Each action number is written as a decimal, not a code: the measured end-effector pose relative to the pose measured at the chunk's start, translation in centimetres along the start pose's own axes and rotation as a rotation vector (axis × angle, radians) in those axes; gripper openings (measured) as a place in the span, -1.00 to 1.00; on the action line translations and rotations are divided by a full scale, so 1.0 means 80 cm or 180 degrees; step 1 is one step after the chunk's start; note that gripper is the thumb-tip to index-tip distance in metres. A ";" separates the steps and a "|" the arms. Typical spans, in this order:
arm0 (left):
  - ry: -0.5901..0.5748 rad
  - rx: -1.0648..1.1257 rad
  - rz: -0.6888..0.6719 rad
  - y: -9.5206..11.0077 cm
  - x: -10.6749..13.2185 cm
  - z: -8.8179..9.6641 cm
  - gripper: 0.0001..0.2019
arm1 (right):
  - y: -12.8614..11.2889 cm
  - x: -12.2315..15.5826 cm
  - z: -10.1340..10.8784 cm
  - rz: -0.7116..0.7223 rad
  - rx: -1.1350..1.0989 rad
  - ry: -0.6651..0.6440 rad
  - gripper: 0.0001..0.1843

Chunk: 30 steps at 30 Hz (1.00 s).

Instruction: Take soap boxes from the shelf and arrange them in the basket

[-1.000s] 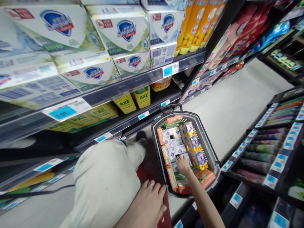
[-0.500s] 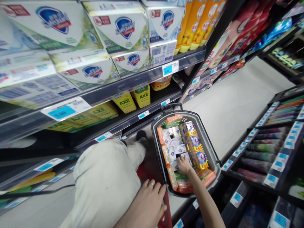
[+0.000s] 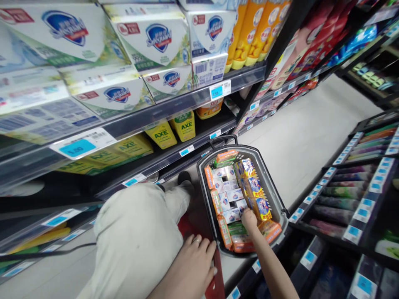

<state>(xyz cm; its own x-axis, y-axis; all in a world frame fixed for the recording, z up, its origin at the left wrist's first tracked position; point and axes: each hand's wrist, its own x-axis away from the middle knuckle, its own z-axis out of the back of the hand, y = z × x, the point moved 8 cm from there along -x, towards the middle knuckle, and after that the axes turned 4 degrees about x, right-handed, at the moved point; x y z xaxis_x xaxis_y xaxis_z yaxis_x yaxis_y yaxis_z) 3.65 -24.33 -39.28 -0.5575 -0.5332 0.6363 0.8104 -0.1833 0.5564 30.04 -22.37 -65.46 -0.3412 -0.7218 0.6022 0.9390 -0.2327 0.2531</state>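
Observation:
A grey shopping basket (image 3: 270, 179) with a black rim stands on the floor, packed with boxes and packets. My right hand (image 3: 250, 221) is inside it, fingers curled against the right edge of a small white soap box (image 3: 241, 206); the fingertips are partly hidden. Other white soap boxes (image 3: 234, 194) form a block with small dark gaps. Blue-and-yellow packs (image 3: 263, 208) line the right side. Orange-edged packets (image 3: 225, 232) run along the left side and both ends. My left hand (image 3: 198, 257), a ring on one finger, lies with its fingers stretched over a red surface (image 3: 219, 270).
A shelf of large Safeguard boxes (image 3: 156, 39) rises at the left, with yellow AXE bottles (image 3: 186, 126) below. My bent knee (image 3: 137, 232) in pale trousers is left of the basket. Tilted racks of packets (image 3: 343, 193) stand to the right. Grey floor (image 3: 299, 137) stretches ahead.
My right hand has shifted right, from above the dark gap to the edge of a white soap box, uncovering boxes it had hidden. My left hand stays on the red surface.

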 end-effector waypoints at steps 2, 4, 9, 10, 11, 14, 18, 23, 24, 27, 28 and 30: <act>-0.0037 0.0009 0.0035 0.000 -0.001 0.001 -0.51 | 0.003 -0.001 -0.004 -0.0334 -0.0179 -0.0032 -0.57; -0.0113 0.0010 0.0101 -0.001 -0.001 0.001 -0.50 | 0.005 -0.003 -0.007 -0.0648 -0.0375 -0.0075 -0.57; -0.0146 -0.0016 0.0112 0.001 -0.001 0.003 -0.52 | 0.010 0.002 -0.009 -0.1063 -0.0740 -0.0169 -0.59; -0.0120 -0.0031 0.0088 0.001 -0.001 0.003 -0.52 | 0.011 0.003 -0.008 -0.1094 -0.0778 -0.0176 -0.58; -0.0103 -0.0044 0.0079 0.001 -0.001 0.003 -0.52 | 0.012 0.005 -0.007 -0.1119 -0.0810 -0.0186 -0.58; -0.0122 -0.0030 0.0082 0.000 -0.002 0.001 -0.52 | 0.014 0.009 -0.006 -0.1173 -0.0893 -0.0264 -0.58; -0.0160 -0.0029 0.0104 -0.001 -0.004 -0.001 -0.52 | 0.013 0.011 -0.001 -0.1188 -0.0924 -0.0368 -0.58; -0.0252 0.0004 0.0143 0.000 -0.001 0.000 -0.51 | 0.005 0.012 0.028 -0.0980 -0.0849 -0.0393 -0.58; -0.0274 0.0019 0.0144 0.000 -0.001 0.001 -0.50 | -0.001 0.009 0.040 -0.0815 -0.0811 -0.0328 -0.59; -0.0313 0.0064 0.0157 0.001 0.000 0.003 -0.50 | -0.037 -0.008 0.085 0.0145 -0.0555 0.0225 -0.58; -0.0311 0.0076 0.0162 0.000 -0.001 0.002 -0.50 | -0.051 -0.015 0.099 0.0475 -0.0432 0.0437 -0.55; -0.0277 0.0089 0.0176 -0.003 -0.007 -0.003 -0.50 | -0.071 -0.028 0.112 0.0816 -0.0197 0.0662 -0.45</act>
<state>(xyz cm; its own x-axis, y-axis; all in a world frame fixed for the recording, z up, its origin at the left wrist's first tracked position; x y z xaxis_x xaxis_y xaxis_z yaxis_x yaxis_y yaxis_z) 3.77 -24.18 -39.91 -0.5265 -0.4678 0.7099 0.8358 -0.1318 0.5329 25.13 -13.56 -61.47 -0.0833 -0.8780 0.4713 0.9962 -0.0607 0.0631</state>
